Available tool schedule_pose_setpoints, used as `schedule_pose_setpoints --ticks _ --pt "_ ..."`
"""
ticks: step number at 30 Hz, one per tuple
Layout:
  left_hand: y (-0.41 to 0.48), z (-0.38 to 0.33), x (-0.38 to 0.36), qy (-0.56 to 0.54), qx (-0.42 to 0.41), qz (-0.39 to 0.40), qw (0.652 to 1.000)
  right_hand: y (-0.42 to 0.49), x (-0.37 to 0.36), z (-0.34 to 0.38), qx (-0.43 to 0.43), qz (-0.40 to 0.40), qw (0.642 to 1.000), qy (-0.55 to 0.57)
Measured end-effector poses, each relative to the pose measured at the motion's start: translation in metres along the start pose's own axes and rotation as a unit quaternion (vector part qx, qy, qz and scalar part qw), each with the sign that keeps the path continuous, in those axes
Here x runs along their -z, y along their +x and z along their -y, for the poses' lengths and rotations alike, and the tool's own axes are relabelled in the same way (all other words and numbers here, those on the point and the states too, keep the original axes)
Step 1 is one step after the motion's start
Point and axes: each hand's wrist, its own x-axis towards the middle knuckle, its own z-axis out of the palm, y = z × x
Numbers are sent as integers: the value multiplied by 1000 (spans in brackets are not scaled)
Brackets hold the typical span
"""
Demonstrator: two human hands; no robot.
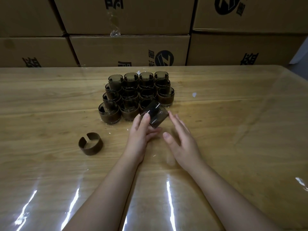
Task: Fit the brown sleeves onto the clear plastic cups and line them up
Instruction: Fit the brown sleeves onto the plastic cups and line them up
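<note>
My left hand (pixel 140 134) holds a bare smoky clear plastic cup (pixel 155 114), tilted on its side just above the table, thumb on its near wall and fingers under it. My right hand (pixel 180 139) hovers beside the cup with straight fingers, fingertips close to its right wall, holding nothing. One loose brown sleeve (pixel 90 143), an open ring with a slit, stands on the table to the left of my left hand. Behind the held cup stands a block of several sleeved cups (pixel 130 109) in rows.
The wooden table (pixel 233 122) is covered by a glossy clear film. Stacked cardboard boxes (pixel 130 49) form a wall along its far edge. A small white scrap (pixel 194 94) lies right of the cup block.
</note>
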Motion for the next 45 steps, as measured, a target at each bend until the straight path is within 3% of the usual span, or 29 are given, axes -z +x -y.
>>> schedule_pose_setpoints --ticks 4,11,15,19,26,32,45 --pt "-1 3 -2 6 -28 7 1000 -1 0 1 23 -23 999 4" --pt "-1 10 -3 109 -60 39 991 0 0 -2 48 -70 996 32" --pt "-3 11 -2 154 -65 75 983 1 2 -5 9 -53 995 89" --pt "-5 5 -2 125 -58 112 984 5 2 -6 -34 -26 983 176" --pt "0 1 2 30 -4 57 998 5 -1 -3 -55 18 986 154" --pt "2 2 2 -5 -9 19 1000 4 1 -1 -54 26 988 146" --pt "-2 6 -6 106 -86 -5 991 4 1 -7 -1 -30 988 154"
